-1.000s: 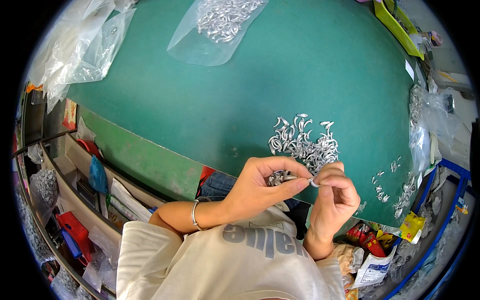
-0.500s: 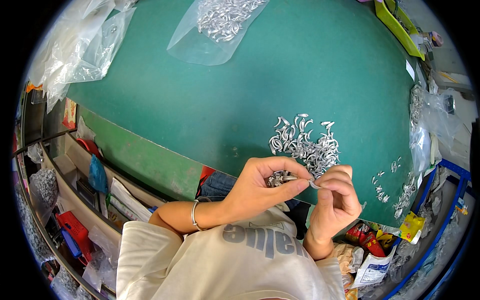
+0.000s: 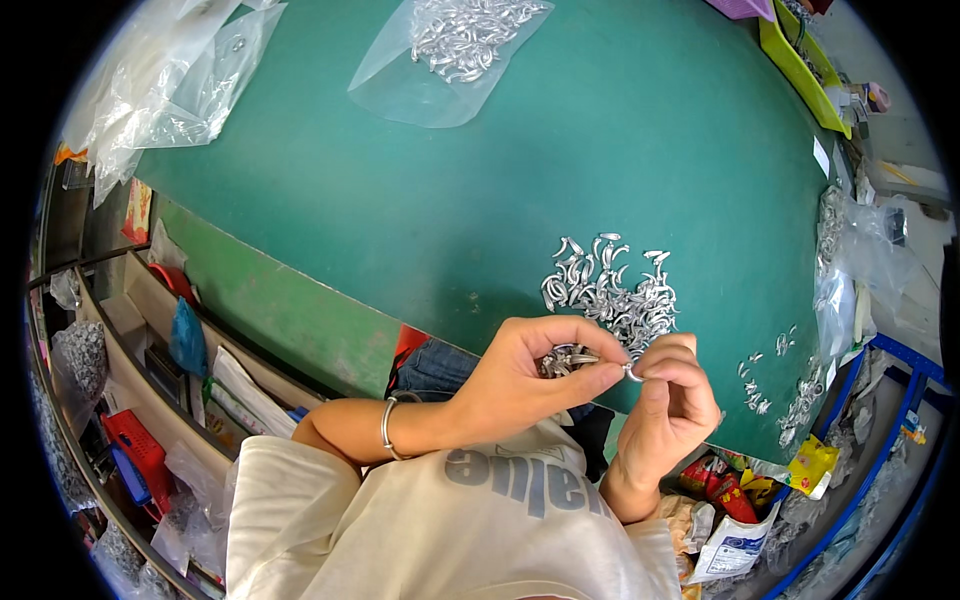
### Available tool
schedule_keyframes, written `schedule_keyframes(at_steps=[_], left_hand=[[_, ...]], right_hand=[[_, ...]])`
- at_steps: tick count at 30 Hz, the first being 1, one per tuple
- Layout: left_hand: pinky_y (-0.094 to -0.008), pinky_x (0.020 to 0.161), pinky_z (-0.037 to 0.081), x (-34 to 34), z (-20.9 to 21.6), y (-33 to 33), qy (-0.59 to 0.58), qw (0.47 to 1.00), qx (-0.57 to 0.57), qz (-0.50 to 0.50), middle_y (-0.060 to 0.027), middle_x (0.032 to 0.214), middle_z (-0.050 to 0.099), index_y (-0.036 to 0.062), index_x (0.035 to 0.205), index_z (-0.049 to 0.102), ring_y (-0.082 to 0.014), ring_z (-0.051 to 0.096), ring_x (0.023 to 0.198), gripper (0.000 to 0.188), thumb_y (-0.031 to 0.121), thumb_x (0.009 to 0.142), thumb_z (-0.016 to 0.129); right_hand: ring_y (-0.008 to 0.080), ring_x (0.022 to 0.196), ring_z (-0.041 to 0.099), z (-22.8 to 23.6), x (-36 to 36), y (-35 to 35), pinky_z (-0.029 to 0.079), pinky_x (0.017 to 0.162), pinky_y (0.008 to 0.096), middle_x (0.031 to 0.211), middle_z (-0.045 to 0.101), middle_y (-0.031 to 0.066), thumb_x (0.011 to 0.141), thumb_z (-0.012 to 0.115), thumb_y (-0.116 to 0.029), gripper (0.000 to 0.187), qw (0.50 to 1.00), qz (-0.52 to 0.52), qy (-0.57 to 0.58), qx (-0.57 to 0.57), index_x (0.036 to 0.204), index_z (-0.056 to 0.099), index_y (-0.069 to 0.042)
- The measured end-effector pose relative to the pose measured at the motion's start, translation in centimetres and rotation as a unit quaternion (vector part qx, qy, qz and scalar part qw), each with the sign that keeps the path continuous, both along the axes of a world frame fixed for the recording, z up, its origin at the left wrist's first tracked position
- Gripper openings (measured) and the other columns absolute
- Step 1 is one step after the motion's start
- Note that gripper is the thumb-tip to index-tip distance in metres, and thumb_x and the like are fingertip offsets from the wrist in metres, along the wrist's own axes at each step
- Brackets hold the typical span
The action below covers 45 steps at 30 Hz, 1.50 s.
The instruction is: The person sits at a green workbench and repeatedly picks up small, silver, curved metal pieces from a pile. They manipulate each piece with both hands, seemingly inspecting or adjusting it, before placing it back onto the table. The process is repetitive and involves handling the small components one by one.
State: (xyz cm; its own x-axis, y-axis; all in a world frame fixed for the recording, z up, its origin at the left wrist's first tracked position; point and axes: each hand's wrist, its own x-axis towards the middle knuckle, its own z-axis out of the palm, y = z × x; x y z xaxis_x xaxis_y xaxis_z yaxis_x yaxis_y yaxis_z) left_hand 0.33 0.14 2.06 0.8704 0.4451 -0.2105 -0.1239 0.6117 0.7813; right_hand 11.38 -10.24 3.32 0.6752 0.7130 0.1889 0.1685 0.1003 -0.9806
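Here, silver piece (image 3: 633, 374) slants down rightward; left hand (image 3: 508, 388), right hand (image 3: 664, 412) pinch ends.

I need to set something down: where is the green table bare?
The green table is bare between the crumpled bags, the bag of silver pieces and the loose pile, and from that pile up to the yellow-green bin. It's crowded by the left hand and right hand, and among small pieces at the right edge.
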Motion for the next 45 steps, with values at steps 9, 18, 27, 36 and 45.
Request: schedule_keyframes(at_steps=[9, 18, 27, 36, 45], left_hand=[[-0.0227, 0.068, 0.041, 0.1, -0.4, 0.1, -0.013, 0.999, 0.05, 0.007, -0.0069, 0.085, 0.061, -0.0014, 0.094, 0.064, -0.0096, 0.053, 0.079, 0.014, -0.001, 0.081, 0.061], [-0.0245, 0.072, 0.044, -0.2, -0.1, 0.0, -0.015, 1.0, 0.012, 0.012, -0.0094, 0.092, 0.061, -0.0026, 0.096, 0.063, -0.013, 0.055, 0.083, 0.016, -0.003, 0.079, 0.061], [-0.0258, 0.073, 0.045, 0.0, -0.1, 0.0, -0.074, 0.996, 0.033, 0.035, -0.0115, 0.093, 0.06, -0.0027, 0.096, 0.063, -0.015, 0.056, 0.086, 0.02, -0.009, 0.077, 0.06], [-0.0261, 0.074, 0.044, -0.1, -0.2, 0.1, -0.072, 0.997, 0.031, 0.025, -0.0113, 0.094, 0.059, -0.0028, 0.095, 0.063, -0.0152, 0.055, 0.086, 0.018, -0.008, 0.078, 0.06], [-0.0236, 0.059, 0.04, -0.8, -1.7, -0.3, -0.102, 0.962, -0.251, -0.012, -0.0084, 0.086, 0.057, -0.0014, 0.093, 0.056, -0.0097, 0.05, 0.069, 0.01, 0.006, 0.088, 0.053]], right_hand=[[0.0197, 0.074, 0.049, -0.6, -0.7, 0.2, 0.04, 0.067, 0.0286, 0.075, 0.06, 0.0101, 0.075, 0.064, 0.001, 0.006, 0.999, -0.027, 0.024, 0.0, 0.079, 0.059, 0.002], [0.0165, 0.069, 0.05, 0.6, -0.2, -0.6, 0.032, 0.064, 0.0287, 0.084, 0.065, 0.0021, 0.063, 0.067, 0.001, 0.018, 0.88, -0.038, -0.47, -0.065, 0.079, 0.066, -0.007], [0.0157, 0.07, 0.05, 0.3, -0.2, -0.7, 0.033, 0.063, 0.0289, 0.084, 0.065, 0.0017, 0.067, 0.07, -0.004, 0.016, 0.882, -0.038, -0.469, -0.03, 0.081, 0.064, -0.009], [0.0164, 0.07, 0.052, 0.3, -0.2, -0.8, 0.034, 0.064, 0.0297, 0.084, 0.065, 0.0018, 0.064, 0.071, -0.005, 0.015, 0.899, -0.026, -0.434, -0.047, 0.076, 0.064, -0.009], [0.0219, 0.072, 0.055, -1.4, 0.9, 0.4, 0.044, 0.069, 0.0345, 0.079, 0.064, 0.0104, 0.068, 0.064, 0.006, 0.012, 0.98, -0.045, -0.189, -0.049, 0.079, 0.062, 0.002]])
